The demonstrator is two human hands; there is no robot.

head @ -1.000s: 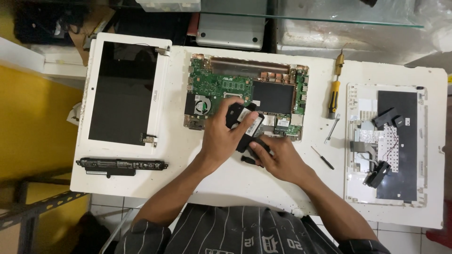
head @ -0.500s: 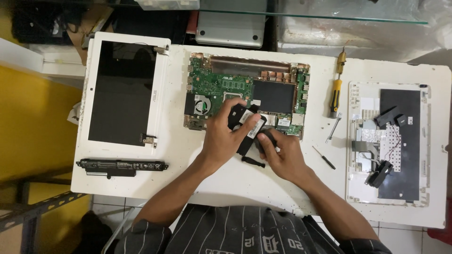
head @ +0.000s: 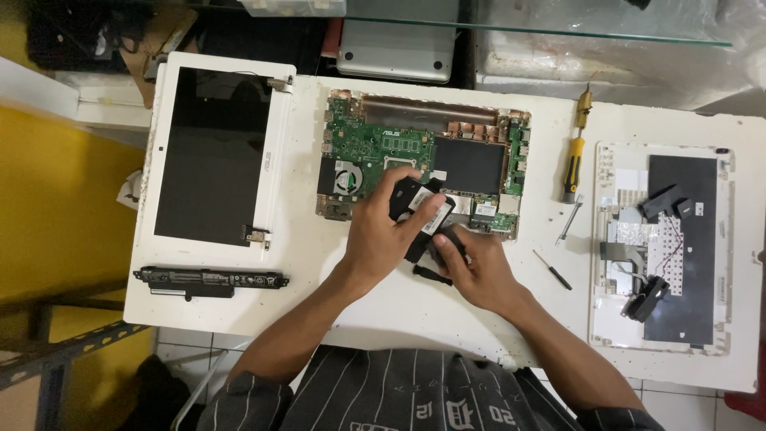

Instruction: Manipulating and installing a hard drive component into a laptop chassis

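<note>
Two hands meet over a small black rectangular drive with a white label (head: 423, 217), at the near edge of the stripped green laptop motherboard in its tray (head: 375, 148). The left hand (head: 381, 233) curls closed around the drive; the right hand (head: 471, 267) pinches its near end. Teardown looks well advanced: white-framed screen panel (head: 211, 152) and long black battery bar (head: 209, 281) lie left, white keyboard cover (head: 662, 255) and yellow-handled screwdriver (head: 573, 164) right on the white table (head: 319, 279). The board itself remains seated.

1 head-worn camera looks steeply down from above the seated person, fairly far up, taking in nearly the whole white table (head: 383, 307) and both forearms.
</note>
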